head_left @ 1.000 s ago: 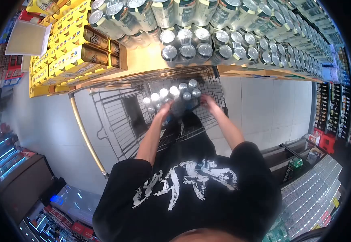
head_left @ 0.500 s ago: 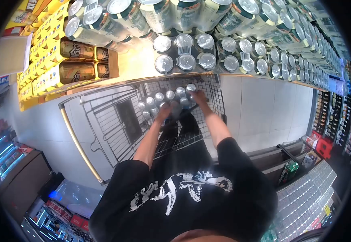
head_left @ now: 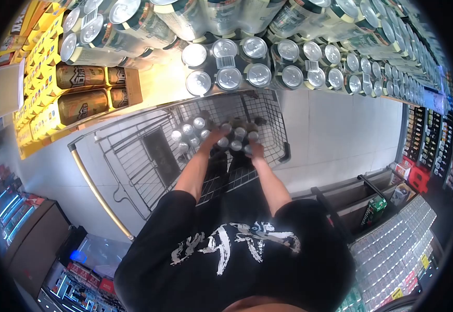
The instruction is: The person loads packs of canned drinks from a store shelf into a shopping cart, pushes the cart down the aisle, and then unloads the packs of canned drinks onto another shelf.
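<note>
Two groups of silver-topped cans are inside a wire shopping cart (head_left: 127, 171). My left hand (head_left: 216, 138) reaches between them, its fingers closed on the near-left side of the right can pack (head_left: 238, 138). On that pack's right end, my right hand (head_left: 256, 150) wraps round the edge. The other can pack (head_left: 189, 133) lies just left of my left hand, in the cart. Cans and wire partly hide the fingertips of both hands.
Ahead, a wooden shelf (head_left: 158, 80) bears shrink-wrapped cans (head_left: 228, 78) and yellow can cartons (head_left: 39, 104). The cart's yellow handle (head_left: 99, 190) is at the left. More stacked cans (head_left: 393, 255) and a green box (head_left: 375, 205) stand at the lower right.
The right can pack has shifted nearer to me and is turned apart from the left one. My right hand has come down and closer in with it. The shelf looks nearer.
</note>
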A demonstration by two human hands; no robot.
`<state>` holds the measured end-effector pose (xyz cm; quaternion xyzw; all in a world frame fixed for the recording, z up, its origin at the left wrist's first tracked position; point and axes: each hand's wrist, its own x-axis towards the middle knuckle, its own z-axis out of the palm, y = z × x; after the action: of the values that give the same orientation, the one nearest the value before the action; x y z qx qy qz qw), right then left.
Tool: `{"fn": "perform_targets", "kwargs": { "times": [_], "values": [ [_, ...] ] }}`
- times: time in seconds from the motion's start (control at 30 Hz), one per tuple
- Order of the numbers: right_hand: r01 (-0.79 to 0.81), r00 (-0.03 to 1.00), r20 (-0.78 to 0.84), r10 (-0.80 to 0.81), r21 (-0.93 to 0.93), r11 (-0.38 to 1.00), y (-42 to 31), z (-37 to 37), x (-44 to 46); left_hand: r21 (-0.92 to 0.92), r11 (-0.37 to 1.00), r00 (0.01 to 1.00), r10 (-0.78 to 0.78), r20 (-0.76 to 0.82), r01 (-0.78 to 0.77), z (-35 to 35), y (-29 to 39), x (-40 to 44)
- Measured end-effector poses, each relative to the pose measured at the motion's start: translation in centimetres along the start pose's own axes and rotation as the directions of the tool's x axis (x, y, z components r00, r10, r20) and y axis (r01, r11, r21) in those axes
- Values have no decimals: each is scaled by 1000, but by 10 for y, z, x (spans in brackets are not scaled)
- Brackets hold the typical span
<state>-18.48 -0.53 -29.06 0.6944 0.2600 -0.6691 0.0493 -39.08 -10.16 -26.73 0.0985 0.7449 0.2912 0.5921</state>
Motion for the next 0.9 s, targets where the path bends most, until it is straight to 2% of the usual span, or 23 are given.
{"fn": "perform_targets", "kwargs": {
  "times": [0.03, 0.07, 0.13, 0.2, 0.27, 0.37, 0.4, 0.47, 0.5, 0.53, 0.57, 0.6, 0.63, 0.67, 0.7, 0.77, 0.83, 0.87, 0.9],
  "values": [
    [-10, 1000, 17, 9, 11, 1000, 0, -2, 2, -71, 996, 997, -41, 65, 45, -4, 8, -1],
    [-10, 1000, 12, 10, 29, 1000, -5, -1, -3, -117, 992, 984, -23, 176, 44, 6, -50, 47],
    [4, 999, 34, -5, 31, 1000, -4, -9, 1, -33, 999, 998, 34, 43, -32, 12, -50, 39],
    [66, 997, 37, -65, -14, 998, -11, -11, -6, -27, 999, 999, -36, -6, 36, 12, -46, 22],
    [177, 984, 19, -176, -103, 979, -25, -14, -31, -106, 967, 972, -229, 50, 233, 2, -15, -19],
    [407, 909, 129, -397, -63, 911, -15, -31, -32, -387, 905, 983, -135, 125, 174, 5, -31, -56],
    [459, 877, 159, -453, 4, 889, -19, -34, -46, -459, 876, 986, -103, 130, 152, 4, -29, -72],
    [581, 807, 230, -543, -144, 801, -29, -38, -78, -596, 796, 990, -33, 138, 110, 4, -17, -110],
    [635, 768, 274, -578, -214, 742, -36, -39, -99, -594, 799, 994, -43, 101, 95, 4, -27, -119],
    [603, 779, 327, -535, -160, 781, -45, -37, -127, -593, 801, 997, -54, 62, 80, 1, -43, -126],
    [635, 748, 357, -559, -142, 759, -44, -35, -139, -590, 805, 998, -64, 20, 63, -1, -53, -134],
    [665, 715, 386, -582, -123, 736, -41, -33, -148, -634, 773, 995, -78, -57, 25, -6, -38, -160],
    [695, 680, 416, -604, -102, 712, -40, -29, -158, -628, 778, 996, -46, -74, -11, -14, -27, -181],
    [654, 694, 442, -569, -56, 754, -46, -22, -179, -622, 782, 996, -13, -92, -47, -24, -21, -202],
    [681, 644, 474, -601, 3, 732, -50, -13, -198, -613, 786, 994, 19, -111, -84, -31, -20, -218],
    [726, 529, 523, -669, 130, 676, -61, 9, -228, -670, 697, 962, 108, -253, -254, -41, -27, -241],
    [714, 480, 594, -646, 164, 681, -67, 26, -238, -573, 759, 930, 112, -351, -308, -59, -17, -271],
    [712, 468, 622, -627, 155, 685, -69, 35, -238, -594, 667, 882, 226, -414, -450, -64, -6, -285],
    [708, 461, 648, -606, 143, 692, -71, 44, -240, -612, 622, 862, 237, -447, -488, -73, -7, -289]
  ]
}}
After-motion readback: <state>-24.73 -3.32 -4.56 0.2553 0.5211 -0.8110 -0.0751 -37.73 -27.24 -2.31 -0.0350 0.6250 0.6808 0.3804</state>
